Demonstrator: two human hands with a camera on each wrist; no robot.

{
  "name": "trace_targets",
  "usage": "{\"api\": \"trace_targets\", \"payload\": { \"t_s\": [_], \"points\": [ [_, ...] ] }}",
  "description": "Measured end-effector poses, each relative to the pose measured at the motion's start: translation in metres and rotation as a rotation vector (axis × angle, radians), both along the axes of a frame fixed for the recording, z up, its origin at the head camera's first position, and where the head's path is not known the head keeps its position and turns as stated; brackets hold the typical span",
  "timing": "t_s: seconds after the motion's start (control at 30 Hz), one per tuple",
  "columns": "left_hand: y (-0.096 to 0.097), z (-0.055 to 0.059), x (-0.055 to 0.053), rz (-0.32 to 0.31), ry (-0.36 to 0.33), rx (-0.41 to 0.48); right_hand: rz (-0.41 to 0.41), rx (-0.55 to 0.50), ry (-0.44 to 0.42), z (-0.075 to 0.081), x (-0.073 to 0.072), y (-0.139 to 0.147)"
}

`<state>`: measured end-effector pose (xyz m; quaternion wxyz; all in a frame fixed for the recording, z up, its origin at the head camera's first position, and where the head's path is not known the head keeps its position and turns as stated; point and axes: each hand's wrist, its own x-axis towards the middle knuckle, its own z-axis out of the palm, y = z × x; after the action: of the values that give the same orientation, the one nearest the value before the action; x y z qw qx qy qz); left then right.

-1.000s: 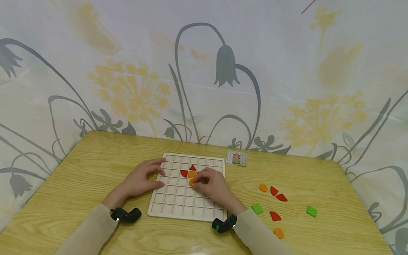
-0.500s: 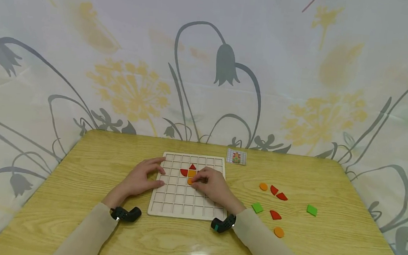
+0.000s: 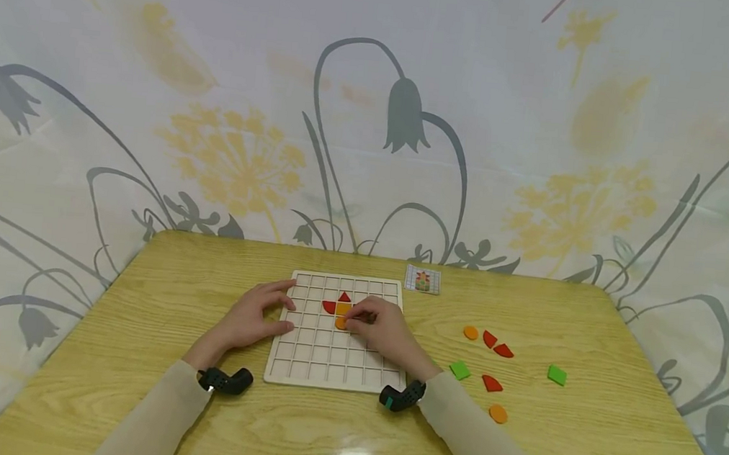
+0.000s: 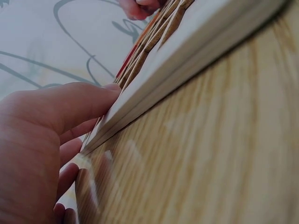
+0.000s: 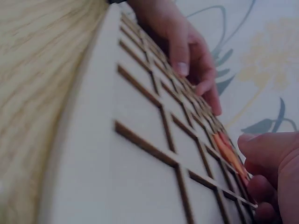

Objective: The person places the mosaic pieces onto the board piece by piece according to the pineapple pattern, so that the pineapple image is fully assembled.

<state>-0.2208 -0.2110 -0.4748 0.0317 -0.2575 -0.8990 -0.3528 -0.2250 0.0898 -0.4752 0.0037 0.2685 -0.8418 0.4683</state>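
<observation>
A pale grid board [image 3: 306,374] lies on the table. In its cells are a red triangle [image 3: 344,297], a red quarter-circle [image 3: 329,307], an orange square [image 3: 343,309] and, just below the square, an orange disc [image 3: 339,322]. My right hand [image 3: 384,334] hovers beside the disc, thumb and fingertips bent close to it; in the right wrist view the thumb [image 5: 266,147] stands off the orange pieces [image 5: 228,150]. Across the board, my left hand [image 3: 255,319] rests at the left edge, fingers spread, thumb [image 4: 91,100] touching the rim.
Right of the board lie orange discs [image 3: 471,333] [image 3: 498,413], several red quarter-circles [image 3: 492,383] and green squares [image 3: 460,370] [image 3: 557,375]. A small pattern card [image 3: 423,279] sits by the far right corner. A patterned cloth [image 3: 252,102] hangs behind the table.
The orange disc has shifted slightly left and up into the cell below the orange square. My right fingertips have drawn a little away from it. The left hand stays put.
</observation>
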Motion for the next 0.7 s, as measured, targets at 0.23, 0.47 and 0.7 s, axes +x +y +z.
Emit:
{"api": "trace_targets", "payload": {
  "t_s": [0.23, 0.47, 0.7],
  "points": [
    [0.000, 0.000, -0.001, -0.004, -0.006, -0.008, -0.030, -0.021, -0.081, 0.014, -0.003, 0.022],
    [-0.001, -0.001, -0.001, -0.011, 0.017, -0.008, -0.129, -0.009, -0.077, 0.024, -0.005, 0.074],
    [-0.002, -0.003, -0.001, -0.002, 0.025, -0.003, -0.244, 0.089, -0.041, 0.024, -0.003, 0.142]
  ]
}}
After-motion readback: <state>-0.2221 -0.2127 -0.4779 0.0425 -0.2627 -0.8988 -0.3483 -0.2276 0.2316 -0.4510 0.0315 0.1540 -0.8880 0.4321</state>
